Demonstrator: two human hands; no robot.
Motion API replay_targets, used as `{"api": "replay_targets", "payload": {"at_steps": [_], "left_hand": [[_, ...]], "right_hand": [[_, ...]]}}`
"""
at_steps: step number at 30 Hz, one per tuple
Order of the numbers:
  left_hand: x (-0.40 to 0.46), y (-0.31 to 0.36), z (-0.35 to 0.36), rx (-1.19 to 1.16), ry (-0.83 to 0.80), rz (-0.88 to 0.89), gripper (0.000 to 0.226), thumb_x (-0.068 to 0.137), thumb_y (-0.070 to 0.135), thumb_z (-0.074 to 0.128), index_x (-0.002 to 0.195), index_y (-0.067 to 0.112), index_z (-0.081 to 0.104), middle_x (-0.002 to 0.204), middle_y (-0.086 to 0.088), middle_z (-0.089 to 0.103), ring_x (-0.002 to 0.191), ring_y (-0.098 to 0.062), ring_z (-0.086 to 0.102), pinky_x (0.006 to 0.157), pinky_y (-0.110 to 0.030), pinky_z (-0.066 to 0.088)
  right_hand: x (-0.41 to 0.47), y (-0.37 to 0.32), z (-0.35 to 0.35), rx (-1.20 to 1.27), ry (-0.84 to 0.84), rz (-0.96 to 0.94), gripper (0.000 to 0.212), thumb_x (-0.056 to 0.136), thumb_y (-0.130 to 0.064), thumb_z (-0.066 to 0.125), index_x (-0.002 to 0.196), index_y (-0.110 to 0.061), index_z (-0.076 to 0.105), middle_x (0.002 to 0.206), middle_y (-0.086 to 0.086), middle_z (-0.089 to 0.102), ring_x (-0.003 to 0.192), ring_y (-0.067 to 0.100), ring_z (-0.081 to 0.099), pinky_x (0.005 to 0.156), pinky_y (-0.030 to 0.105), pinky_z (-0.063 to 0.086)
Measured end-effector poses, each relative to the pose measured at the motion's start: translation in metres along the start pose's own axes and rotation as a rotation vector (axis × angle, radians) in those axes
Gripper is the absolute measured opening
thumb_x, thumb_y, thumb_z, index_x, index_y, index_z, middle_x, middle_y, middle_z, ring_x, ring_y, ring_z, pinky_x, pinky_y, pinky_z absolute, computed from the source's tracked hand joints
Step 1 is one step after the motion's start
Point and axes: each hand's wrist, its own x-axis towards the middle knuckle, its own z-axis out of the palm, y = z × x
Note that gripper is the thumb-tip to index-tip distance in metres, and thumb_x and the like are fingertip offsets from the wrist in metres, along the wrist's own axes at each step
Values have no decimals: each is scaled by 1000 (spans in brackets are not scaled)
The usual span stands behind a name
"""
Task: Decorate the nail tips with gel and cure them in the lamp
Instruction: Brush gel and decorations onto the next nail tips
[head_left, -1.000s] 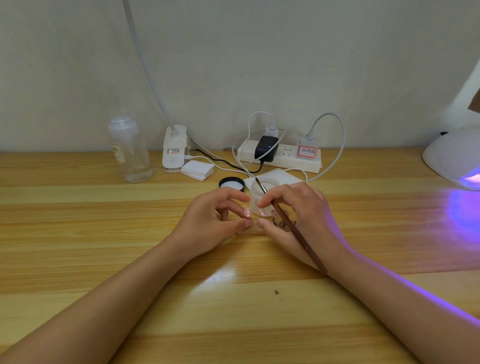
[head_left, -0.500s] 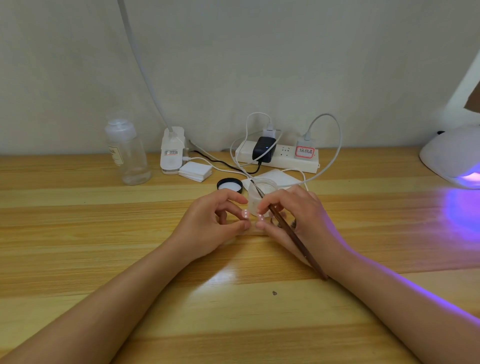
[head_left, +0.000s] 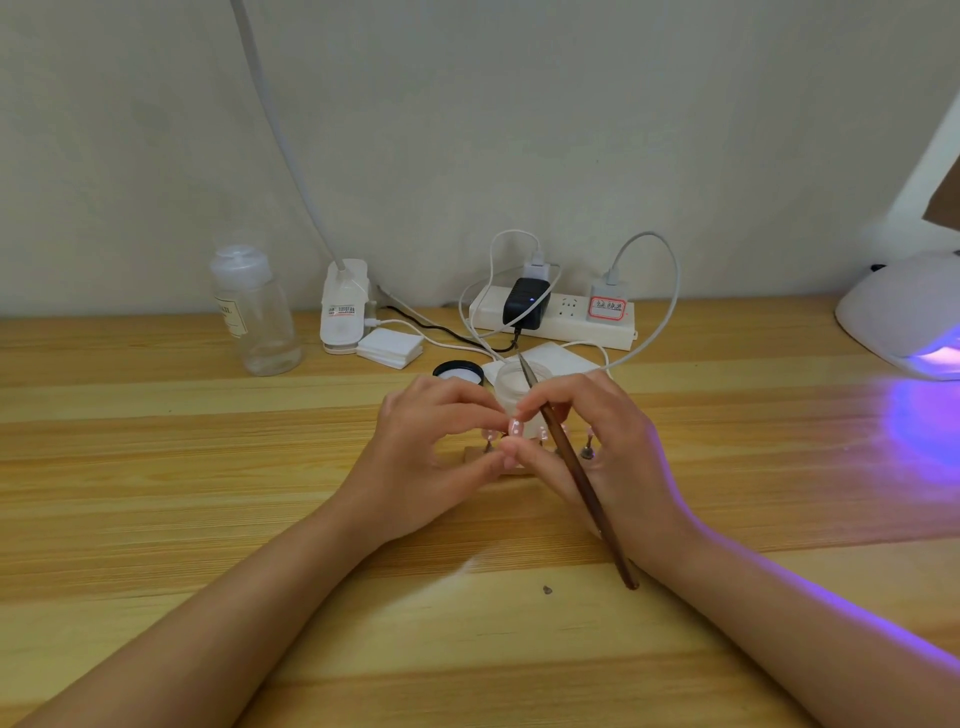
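little has shifted since half a second ago: both hands stay gathered at the middle of the wooden table (head_left: 156, 467), fingertips still meeting over the nail tips. the left hand (head_left: 426, 457) curls its thumb and forefinger in toward a pink nail tip (head_left: 515, 427) on a small stand, seeming to pinch it, though the contact is too small to be sure. the right hand (head_left: 597, 441) has its fingers bent, with a brown brush (head_left: 576, 478) lying across them, bristle end pointing up and away over a frosted jar (head_left: 511, 387), handle end trailing back past the wrist. more nail tips (head_left: 589, 431) on metal stems stand just beside, partly hidden by the right hand. behind the jar lies its black lid (head_left: 458, 371). the curing lamp (head_left: 904, 317) sits at the far right edge, well apart, casting violet light on the table. a clear bottle (head_left: 254, 312) and a power strip (head_left: 556, 317) stand along the wall.
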Motion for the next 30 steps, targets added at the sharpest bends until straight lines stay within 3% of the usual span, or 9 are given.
{"api": "replay_targets", "payload": {"at_steps": [5,8,11,15,18,22,25,30], "left_hand": [[1,-2,0,-8,49,23,18,71,26,67,89,23,72,92,14,62,94,-4,50,86,-41,35],[1,-3,0,-31,107,25,17,71,24,69,88,19,73,87,15,62,88,-5,53,83,-38,38],[3,-3,0,-96,182,3,15,74,25,67,86,19,72,84,17,63,84,-4,56,81,-30,42],[4,-4,0,-141,228,-14,16,73,22,64,87,19,71,82,19,64,84,-4,59,82,-24,45],[4,-5,-1,-148,231,-28,12,75,20,65,85,19,71,75,27,65,82,0,58,81,-16,43],[4,-5,-3,-155,228,-51,12,75,19,66,83,28,67,75,25,66,81,-5,58,78,-15,43],[3,-4,-3,-163,227,-70,13,74,17,67,83,27,67,73,23,66,80,-7,57,77,-15,43],[3,-5,-3,-152,226,-115,16,74,10,70,82,25,68,79,16,65,80,-7,57,77,-10,42]], "right_hand": [[0,-1,1,-8,-15,-5,25,72,-36,70,91,-22,61,83,-26,53,81,2,50,76,27,43],[1,-2,0,12,31,69,29,68,-36,75,90,-30,58,85,-19,55,81,3,51,74,16,41],[6,-4,-7,123,77,166,7,84,-39,64,90,-37,61,88,-11,65,85,-1,56,72,7,42],[24,-2,-19,247,148,326,28,81,-50,46,80,-32,68,65,-17,66,72,-5,62,69,6,43],[43,6,-24,168,83,414,28,87,-44,53,70,-29,70,55,-21,62,60,-10,57,59,0,37],[66,15,-27,-10,-53,418,27,83,-37,66,61,-22,62,51,-9,63,45,-8,53,46,3,34],[78,19,-23,-126,-167,415,35,77,-43,71,54,-22,55,46,-8,61,46,-7,54,45,4,35],[85,25,-11,-254,-323,400,37,77,-41,71,57,-15,54,52,-5,52,52,5,49,52,19,38]]}}
